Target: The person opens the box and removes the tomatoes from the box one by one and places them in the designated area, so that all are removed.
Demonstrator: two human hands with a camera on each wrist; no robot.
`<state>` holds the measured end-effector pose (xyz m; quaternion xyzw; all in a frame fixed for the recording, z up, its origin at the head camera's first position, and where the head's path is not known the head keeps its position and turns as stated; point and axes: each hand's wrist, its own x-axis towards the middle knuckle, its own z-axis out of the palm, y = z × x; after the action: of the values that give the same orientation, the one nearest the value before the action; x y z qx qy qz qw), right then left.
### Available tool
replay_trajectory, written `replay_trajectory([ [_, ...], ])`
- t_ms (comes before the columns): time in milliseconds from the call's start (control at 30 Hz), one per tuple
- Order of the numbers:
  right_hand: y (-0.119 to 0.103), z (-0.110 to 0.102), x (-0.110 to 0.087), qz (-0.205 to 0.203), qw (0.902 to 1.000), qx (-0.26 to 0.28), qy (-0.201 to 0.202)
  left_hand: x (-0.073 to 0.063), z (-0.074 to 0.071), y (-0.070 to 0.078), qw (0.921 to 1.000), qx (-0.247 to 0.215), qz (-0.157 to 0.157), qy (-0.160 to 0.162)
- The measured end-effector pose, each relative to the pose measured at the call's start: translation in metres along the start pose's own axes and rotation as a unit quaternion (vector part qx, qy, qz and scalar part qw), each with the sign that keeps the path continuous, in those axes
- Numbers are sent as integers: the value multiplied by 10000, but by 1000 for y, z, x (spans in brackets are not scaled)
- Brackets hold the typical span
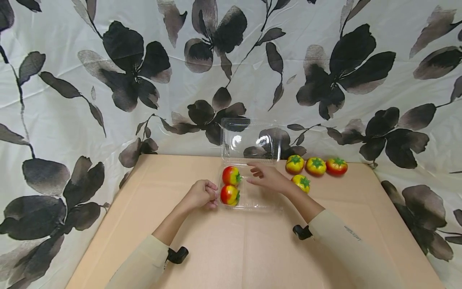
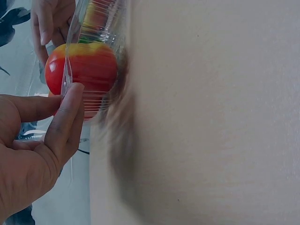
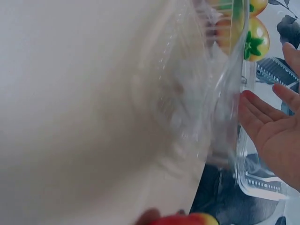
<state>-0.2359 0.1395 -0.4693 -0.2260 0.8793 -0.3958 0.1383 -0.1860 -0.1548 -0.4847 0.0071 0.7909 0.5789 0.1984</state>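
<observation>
A clear plastic clamshell box (image 1: 258, 202) stands on the table with its lid (image 1: 249, 146) raised at the back. In its left side sit two red-and-yellow artificial tomatoes (image 1: 229, 176) with green leafy tops, one behind the other. My left hand (image 1: 198, 194) is at the box's left edge; in the left wrist view its thumb and fingers (image 2: 65, 117) pinch the rim beside a tomato (image 2: 93, 65). Over the right part of the box hovers my right hand (image 1: 268, 176), fingers loosely extended, holding nothing. The right wrist view shows its fingers (image 3: 262, 110) close to the clear wall.
Right of the box, three more tomatoes line the table's back edge, the nearest yellow one (image 1: 294, 164) and the farthest mostly red (image 1: 337, 166). Another yellow tomato (image 1: 301, 183) lies in front, beside my right forearm. Floral cloth (image 1: 202, 80) hangs behind the tan table (image 1: 223, 249).
</observation>
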Motion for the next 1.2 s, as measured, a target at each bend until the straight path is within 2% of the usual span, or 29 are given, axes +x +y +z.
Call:
replay_trajectory([
  [233, -7, 15, 14, 177, 9993, 258, -202, 0, 0, -1, 10000, -21, -45, 17],
  [500, -9, 29, 28, 238, 9989, 394, -27, 0, 0, 0, 10000, -5, 4, 10],
  [700, -10, 36, 36, 145, 9980, 609, -49, -1, 0, 0, 10000, -14, -5, 17],
  [1200, -16, 48, 46, 319, 9980, 535, -77, 0, 0, -1, 10000, -15, 15, 1],
])
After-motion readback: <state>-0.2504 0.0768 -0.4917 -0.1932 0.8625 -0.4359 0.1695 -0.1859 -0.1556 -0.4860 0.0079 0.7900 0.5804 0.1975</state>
